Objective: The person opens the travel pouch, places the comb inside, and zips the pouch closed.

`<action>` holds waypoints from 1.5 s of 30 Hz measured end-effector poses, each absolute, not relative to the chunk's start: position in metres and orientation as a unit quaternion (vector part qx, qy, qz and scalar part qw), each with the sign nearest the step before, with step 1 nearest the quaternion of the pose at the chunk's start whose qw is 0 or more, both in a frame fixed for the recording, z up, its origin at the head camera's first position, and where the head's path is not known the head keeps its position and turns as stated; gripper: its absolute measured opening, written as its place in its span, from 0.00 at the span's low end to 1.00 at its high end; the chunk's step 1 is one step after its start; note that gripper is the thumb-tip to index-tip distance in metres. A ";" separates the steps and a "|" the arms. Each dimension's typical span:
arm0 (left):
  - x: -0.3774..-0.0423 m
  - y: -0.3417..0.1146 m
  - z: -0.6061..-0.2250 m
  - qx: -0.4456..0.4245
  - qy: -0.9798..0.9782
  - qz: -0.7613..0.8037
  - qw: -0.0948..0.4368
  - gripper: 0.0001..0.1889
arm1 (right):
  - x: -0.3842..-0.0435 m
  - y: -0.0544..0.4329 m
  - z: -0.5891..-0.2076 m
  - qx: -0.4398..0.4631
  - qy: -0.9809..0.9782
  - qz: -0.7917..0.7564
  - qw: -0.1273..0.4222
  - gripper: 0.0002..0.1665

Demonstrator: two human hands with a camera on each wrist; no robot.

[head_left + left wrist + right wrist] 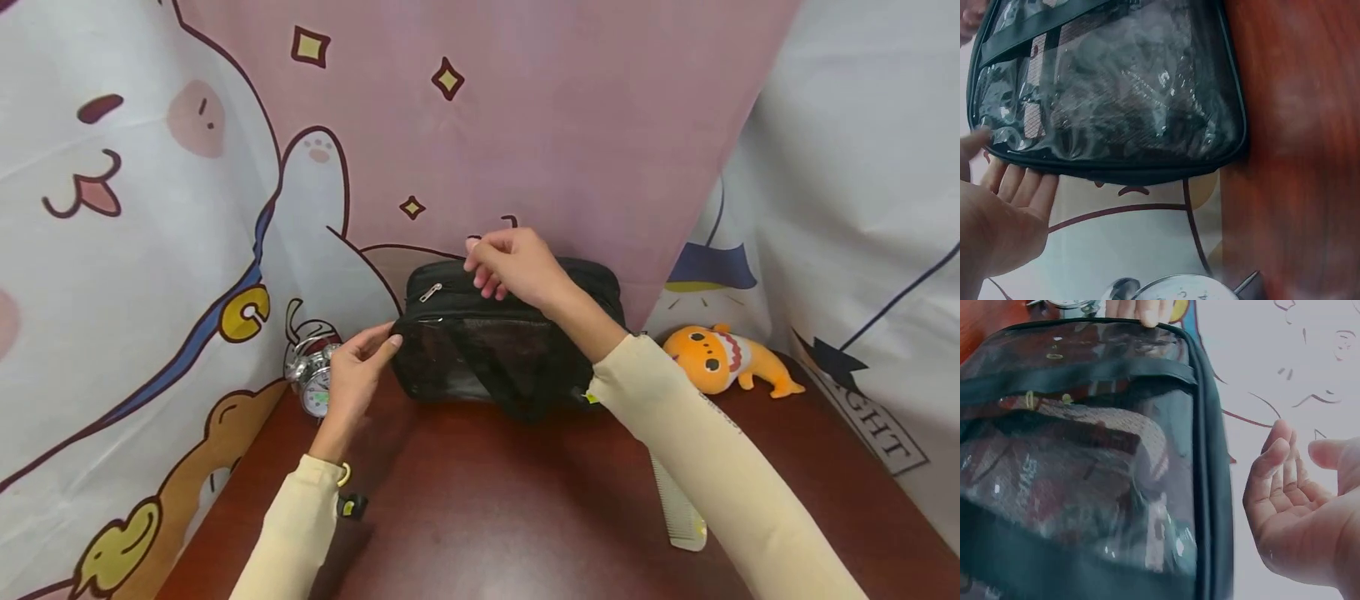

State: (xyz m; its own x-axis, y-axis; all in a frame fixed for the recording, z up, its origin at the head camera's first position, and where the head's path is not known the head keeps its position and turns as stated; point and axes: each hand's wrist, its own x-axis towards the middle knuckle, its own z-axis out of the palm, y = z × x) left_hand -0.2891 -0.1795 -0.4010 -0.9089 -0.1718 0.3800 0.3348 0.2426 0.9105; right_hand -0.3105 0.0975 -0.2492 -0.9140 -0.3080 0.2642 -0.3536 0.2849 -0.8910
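Note:
A black zip bag (427, 362) with a clear front panel and black straps stands upright at the back of the table. My left hand (358, 371) grips its upper left corner. In the left wrist view the thumb lies over the front edge, while the fingers (1019, 184) reach along the bag's side. Over the bag's top hovers my right hand (517, 262), its fingers loosely bent and holding nothing. A silver zipper pull (431, 292) lies on the top, left of the right hand. Dark and mesh contents show blurrily through the panel (1104, 481).
A silver twin-bell alarm clock (315, 393) stands left of the bag, beside the left hand. An orange shark plush (716, 360) sits at the right. A pale comb (678, 508) lies partly under the right sleeve. Near the left sleeve is a small black item (352, 506).

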 end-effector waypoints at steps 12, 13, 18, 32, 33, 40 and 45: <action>-0.308 -0.156 -0.353 -0.137 -0.752 -0.574 0.294 0.17 | -0.295 0.182 -0.262 0.213 -0.707 0.674 0.029 0.23; -0.311 -0.153 -0.346 -0.146 -0.757 -0.563 0.299 0.16 | -0.292 0.191 -0.266 0.213 -0.701 0.680 0.030 0.23; -0.324 -0.140 -0.316 -0.197 -0.776 -0.525 0.288 0.17 | -0.278 0.231 -0.293 0.212 -0.676 0.704 0.042 0.21; -0.351 -0.106 -0.286 -0.284 -0.879 -0.368 0.104 0.07 | -0.234 0.309 -0.400 0.067 -0.778 0.624 0.042 0.22; -0.352 -0.105 -0.286 -0.286 -0.883 -0.360 0.096 0.07 | -0.231 0.314 -0.410 0.052 -0.794 0.605 0.033 0.22; -0.355 -0.103 -0.287 -0.278 -0.903 -0.326 0.033 0.19 | -0.212 0.339 -0.446 0.001 -0.896 0.442 -0.038 0.27; -0.359 -0.103 -0.286 -0.285 -0.907 -0.311 -0.006 0.32 | -0.203 0.349 -0.453 -0.005 -0.932 0.357 -0.060 0.32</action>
State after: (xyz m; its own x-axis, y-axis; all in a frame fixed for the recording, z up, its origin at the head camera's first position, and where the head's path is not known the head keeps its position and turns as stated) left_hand -0.3590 -0.1029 -0.2864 -0.8370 0.5210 0.1672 0.5140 0.6438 0.5668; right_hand -0.2031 0.3492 -0.4535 -0.9928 -0.0335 -0.1148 0.0518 0.7445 -0.6656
